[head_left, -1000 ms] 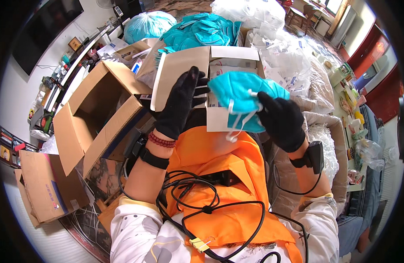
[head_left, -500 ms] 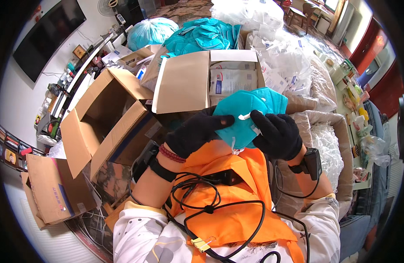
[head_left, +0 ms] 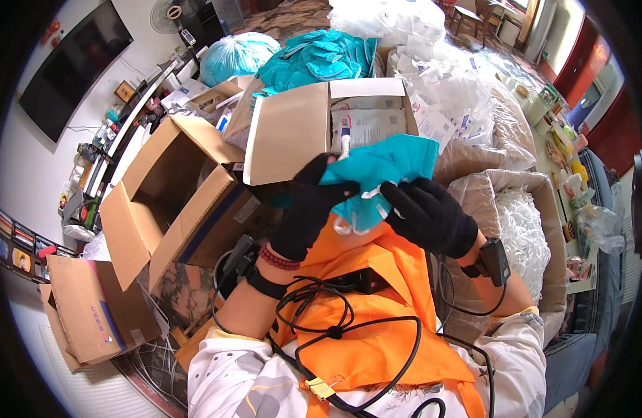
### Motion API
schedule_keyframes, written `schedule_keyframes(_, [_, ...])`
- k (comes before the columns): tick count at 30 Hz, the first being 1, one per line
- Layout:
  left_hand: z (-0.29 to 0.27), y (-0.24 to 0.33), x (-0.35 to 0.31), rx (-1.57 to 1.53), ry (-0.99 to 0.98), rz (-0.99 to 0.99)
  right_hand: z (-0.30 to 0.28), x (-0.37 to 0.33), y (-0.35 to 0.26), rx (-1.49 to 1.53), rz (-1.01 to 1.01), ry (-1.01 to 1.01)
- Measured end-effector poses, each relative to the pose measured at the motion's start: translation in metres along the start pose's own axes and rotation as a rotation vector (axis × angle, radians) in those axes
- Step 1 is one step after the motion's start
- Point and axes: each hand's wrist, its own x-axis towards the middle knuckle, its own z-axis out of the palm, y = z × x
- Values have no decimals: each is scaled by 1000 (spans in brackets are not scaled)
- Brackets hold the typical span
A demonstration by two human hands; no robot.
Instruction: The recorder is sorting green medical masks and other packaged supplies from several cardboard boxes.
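Observation:
Between my two black-gloved hands is a teal face mask [head_left: 394,160] with white straps, held above my orange apron [head_left: 384,313]. My left hand [head_left: 303,212] grips the mask's left edge between thumb and fingers. At its lower right side, my right hand [head_left: 432,219] is closed on it, fingertips at a white strap [head_left: 370,191]. Just beyond stands an open carton [head_left: 289,136] with white printed packets [head_left: 368,124] inside. A heap of similar teal masks [head_left: 317,59] lies behind that carton.
An empty-looking open cardboard box [head_left: 136,216] tilts at my left, with another box [head_left: 91,306] below it. To my right, a plastic-lined carton [head_left: 474,209] holds white straps [head_left: 523,240]. Clear bags of packets [head_left: 450,90] and a tied teal-filled bag [head_left: 237,56] stand farther back.
The mask has turned and tilted so that it looks narrower. My left hand has shifted slightly left and lower, its fingers now raised near a white strap end.

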Motion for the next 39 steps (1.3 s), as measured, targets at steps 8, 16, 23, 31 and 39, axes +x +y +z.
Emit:
schedule_keyframes(8, [1,35,-3,395,21,195,-39,11,5,294,737,357])
schedule_keyframes(16, [-12,27,-1,494,46,224,-11,-21,22,460,1052,304])
schedule_keyframes(23, [-17,35,1,58,23,-2,-17,-17,42,230,1000,626])
schedule_keyframes(31, [-15,34,-2,174,-96,17,-9,19,23,646,722,248])
schedule_keyframes(39, [-5,40,-5,491,-168,301,2,30,9,721,647,7])
